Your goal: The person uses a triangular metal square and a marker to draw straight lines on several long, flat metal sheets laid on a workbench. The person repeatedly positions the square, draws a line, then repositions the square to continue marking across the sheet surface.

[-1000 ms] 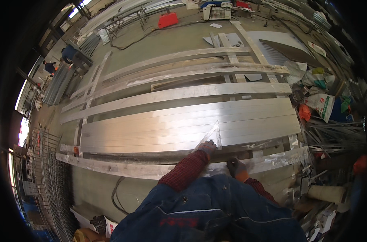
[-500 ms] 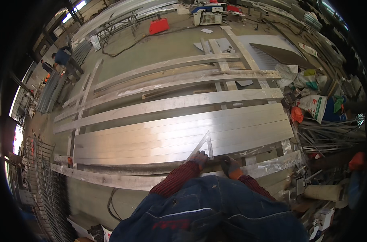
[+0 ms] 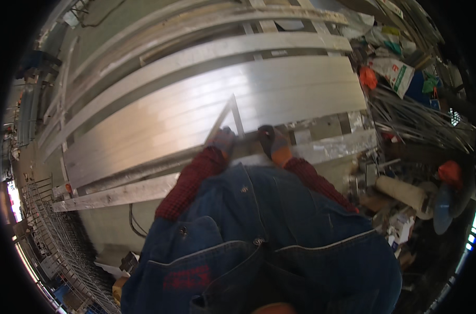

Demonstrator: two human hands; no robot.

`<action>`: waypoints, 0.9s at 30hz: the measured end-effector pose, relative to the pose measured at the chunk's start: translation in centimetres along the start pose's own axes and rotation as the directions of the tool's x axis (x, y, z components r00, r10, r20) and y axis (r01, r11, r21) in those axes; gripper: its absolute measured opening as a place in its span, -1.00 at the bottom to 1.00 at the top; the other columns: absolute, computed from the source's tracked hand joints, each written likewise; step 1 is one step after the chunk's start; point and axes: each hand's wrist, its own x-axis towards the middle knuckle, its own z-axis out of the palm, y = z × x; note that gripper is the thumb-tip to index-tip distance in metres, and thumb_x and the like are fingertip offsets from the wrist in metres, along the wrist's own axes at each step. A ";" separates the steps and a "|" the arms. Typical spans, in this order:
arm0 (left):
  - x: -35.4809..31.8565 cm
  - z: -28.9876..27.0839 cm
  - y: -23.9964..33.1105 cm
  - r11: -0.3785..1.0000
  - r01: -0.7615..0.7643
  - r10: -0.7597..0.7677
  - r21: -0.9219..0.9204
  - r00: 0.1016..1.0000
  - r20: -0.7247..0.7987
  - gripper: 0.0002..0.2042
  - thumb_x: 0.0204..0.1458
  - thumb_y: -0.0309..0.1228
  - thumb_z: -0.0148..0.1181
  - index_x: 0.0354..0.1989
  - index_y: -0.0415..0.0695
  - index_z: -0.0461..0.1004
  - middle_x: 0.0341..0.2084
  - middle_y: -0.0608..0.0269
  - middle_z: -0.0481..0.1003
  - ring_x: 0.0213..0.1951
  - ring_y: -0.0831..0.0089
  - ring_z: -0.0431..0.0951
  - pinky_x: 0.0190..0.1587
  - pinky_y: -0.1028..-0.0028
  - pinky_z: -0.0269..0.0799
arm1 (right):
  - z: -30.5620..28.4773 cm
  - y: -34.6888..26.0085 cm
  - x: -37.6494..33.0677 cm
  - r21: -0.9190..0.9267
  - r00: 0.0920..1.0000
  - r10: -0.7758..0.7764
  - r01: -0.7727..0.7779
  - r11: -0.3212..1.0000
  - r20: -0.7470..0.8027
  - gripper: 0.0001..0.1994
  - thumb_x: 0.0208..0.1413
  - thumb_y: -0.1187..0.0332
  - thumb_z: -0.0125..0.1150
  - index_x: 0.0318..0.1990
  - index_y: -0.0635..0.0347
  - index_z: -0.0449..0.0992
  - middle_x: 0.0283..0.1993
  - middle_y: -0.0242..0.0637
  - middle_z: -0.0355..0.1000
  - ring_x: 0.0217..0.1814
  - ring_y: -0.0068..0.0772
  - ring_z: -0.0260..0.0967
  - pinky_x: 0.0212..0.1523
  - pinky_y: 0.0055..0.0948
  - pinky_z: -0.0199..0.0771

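Observation:
A row of shiny metal bars [image 3: 159, 125] lies side by side, forming one flat panel in front of me. On its near edge rests a metal triangle square [image 3: 237, 118], its point facing away from me. My left hand [image 3: 223, 140], gloved, grips the square by its near left corner. Just right of the square, my gloved right hand [image 3: 275, 145] is closed at the panel's near edge. Its fingers look dark and curled, and what they hold cannot be made out.
Separate metal bars [image 3: 206, 49] lie beyond the panel, and a pale crossbar [image 3: 138, 191] runs along the near side. Thin metal strips [image 3: 405, 118], sacks [image 3: 392, 73] and a red bag [image 3: 450, 174] crowd the right. Wire mesh racks [image 3: 54, 235] stand at the left.
The view has tipped downward and shifted right, so the panel and hands sit higher and further left in the picture. Both hands keep about the same places beside the square.

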 end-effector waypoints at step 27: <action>-0.6 -2.8 0.5 0.996 0.084 -0.083 0.041 0.996 -0.021 -0.77 0.32 -0.26 0.22 0.01 -0.09 0.60 0.11 0.13 0.54 0.21 0.03 0.53 0.23 0.09 0.57 | 0.7 0.4 0.3 -0.025 0.969 0.243 -0.242 0.970 0.035 -0.74 0.35 0.14 0.32 0.05 0.02 0.65 -0.06 -0.06 0.69 -0.01 0.06 0.68 0.04 -0.13 0.65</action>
